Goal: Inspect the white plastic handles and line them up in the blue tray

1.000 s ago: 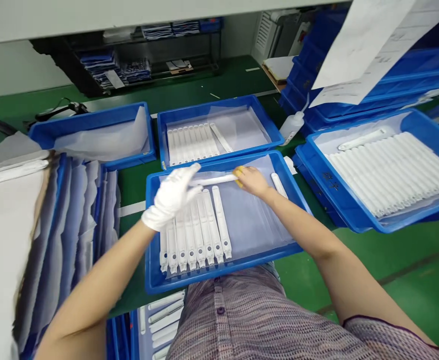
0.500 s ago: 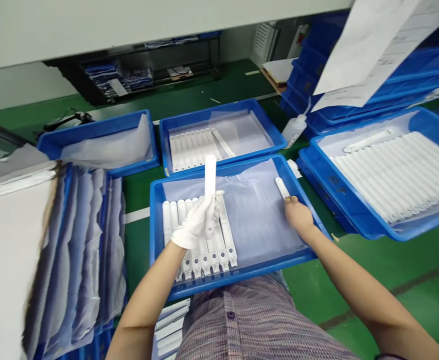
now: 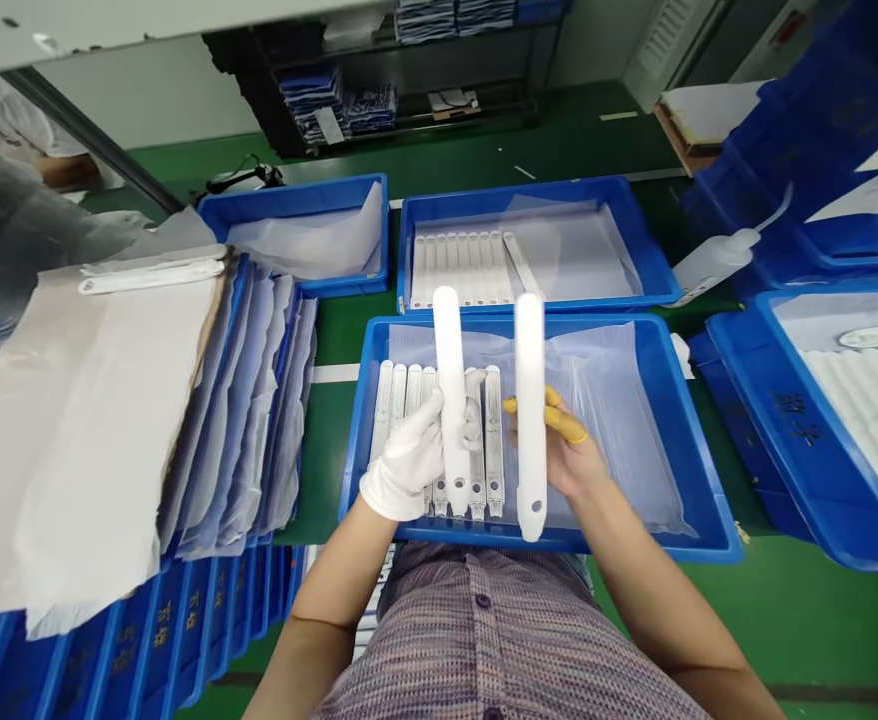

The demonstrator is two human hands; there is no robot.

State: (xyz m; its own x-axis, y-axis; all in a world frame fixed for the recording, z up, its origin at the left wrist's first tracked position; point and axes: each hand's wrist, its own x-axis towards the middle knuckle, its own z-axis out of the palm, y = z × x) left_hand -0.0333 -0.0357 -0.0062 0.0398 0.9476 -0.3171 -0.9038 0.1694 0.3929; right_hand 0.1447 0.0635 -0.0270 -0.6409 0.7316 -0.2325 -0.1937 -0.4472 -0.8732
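We show the white-gloved left hand (image 3: 407,465) closed on a white plastic bar (image 3: 451,400) and the right hand (image 3: 563,455) gripping a second bar (image 3: 530,420), both upright above a film-lined blue tray (image 3: 656,540) over the green floor (image 3: 821,620); dark shelving (image 3: 409,90) stands upper centre.

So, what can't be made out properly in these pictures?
From the head camera:
- Middle of the row of white strips in the front blue tray: hidden by the gloved left hand and the strip it holds.
- White strips in the right tray: cut off by the right edge.
- Blue bundles on the back shelf: too small to identify.
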